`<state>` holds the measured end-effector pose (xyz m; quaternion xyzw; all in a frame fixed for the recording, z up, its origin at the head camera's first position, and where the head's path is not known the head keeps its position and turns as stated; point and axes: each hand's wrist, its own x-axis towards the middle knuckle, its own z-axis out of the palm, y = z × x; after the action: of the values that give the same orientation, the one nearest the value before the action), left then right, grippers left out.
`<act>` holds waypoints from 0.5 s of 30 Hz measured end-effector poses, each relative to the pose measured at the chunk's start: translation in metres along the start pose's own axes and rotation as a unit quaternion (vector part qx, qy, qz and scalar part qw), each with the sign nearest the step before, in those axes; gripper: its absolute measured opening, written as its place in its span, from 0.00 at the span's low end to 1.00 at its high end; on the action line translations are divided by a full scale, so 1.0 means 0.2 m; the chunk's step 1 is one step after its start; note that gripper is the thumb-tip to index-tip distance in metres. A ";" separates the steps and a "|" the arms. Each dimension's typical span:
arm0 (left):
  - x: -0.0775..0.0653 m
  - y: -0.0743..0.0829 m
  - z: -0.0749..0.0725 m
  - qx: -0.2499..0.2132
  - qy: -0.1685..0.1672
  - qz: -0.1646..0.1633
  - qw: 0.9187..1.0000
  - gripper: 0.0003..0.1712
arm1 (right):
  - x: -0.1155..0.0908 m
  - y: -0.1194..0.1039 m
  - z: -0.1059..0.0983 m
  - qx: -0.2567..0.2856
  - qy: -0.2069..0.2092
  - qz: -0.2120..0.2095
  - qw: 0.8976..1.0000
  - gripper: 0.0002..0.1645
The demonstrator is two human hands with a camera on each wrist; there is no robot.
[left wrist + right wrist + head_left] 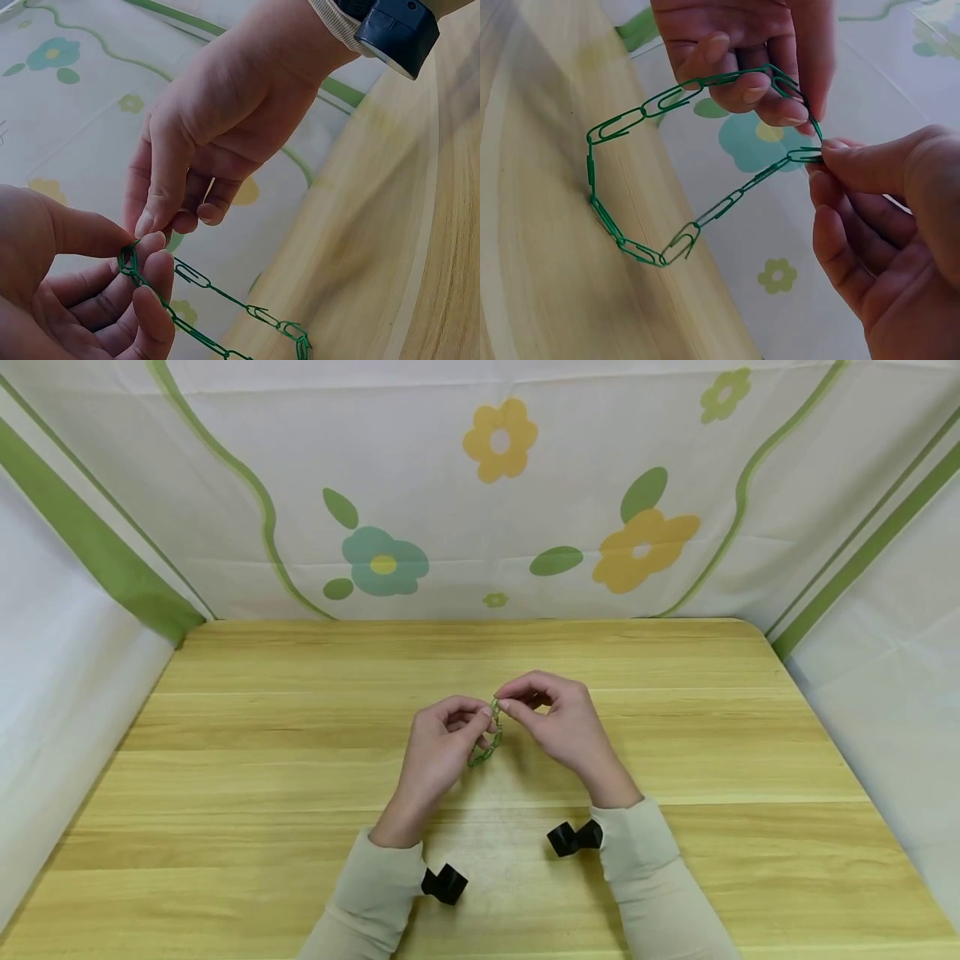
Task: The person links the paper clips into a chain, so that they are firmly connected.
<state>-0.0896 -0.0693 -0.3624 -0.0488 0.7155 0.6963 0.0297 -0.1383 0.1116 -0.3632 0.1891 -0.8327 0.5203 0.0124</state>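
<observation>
A chain of green paper clips hangs in a loop between the two hands, held above the table. My left hand pinches one end clip between thumb and fingers. From the other side, my right hand pinches a clip at the chain's other end, its fingertips meeting the left ones. In the left wrist view the chain trails down past the curled left fingers. The right wrist view shows several linked clips sagging below both hands. Fingertips partly hide the spot where the two ends come together.
The wooden table reaches out on all sides below the hands. A white cloth with flower prints stands behind it, and white cloth walls flank both sides. Black wrist cameras are strapped at the beige sleeves.
</observation>
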 end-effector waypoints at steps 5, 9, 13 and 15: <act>0.00 0.00 -0.01 -0.002 0.005 -0.003 1.000 0.08 | 0.00 0.00 0.00 0.018 -0.026 0.015 0.999 0.08; 0.00 0.01 -0.01 -0.004 0.000 -0.003 1.000 0.08 | 0.00 0.01 0.00 0.022 -0.046 0.011 0.999 0.11; 0.00 0.01 -0.02 0.007 -0.009 0.001 1.000 0.08 | 0.01 0.03 0.00 0.007 -0.059 0.021 0.998 0.06; 0.00 0.01 -0.03 0.025 -0.005 0.001 1.000 0.09 | 0.01 0.05 -0.01 0.000 -0.061 0.032 0.998 0.04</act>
<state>-0.0897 -0.0745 -0.3597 -0.0445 0.7328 0.6782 0.0339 -0.1441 0.1171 -0.3708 0.1937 -0.8373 0.5084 -0.0549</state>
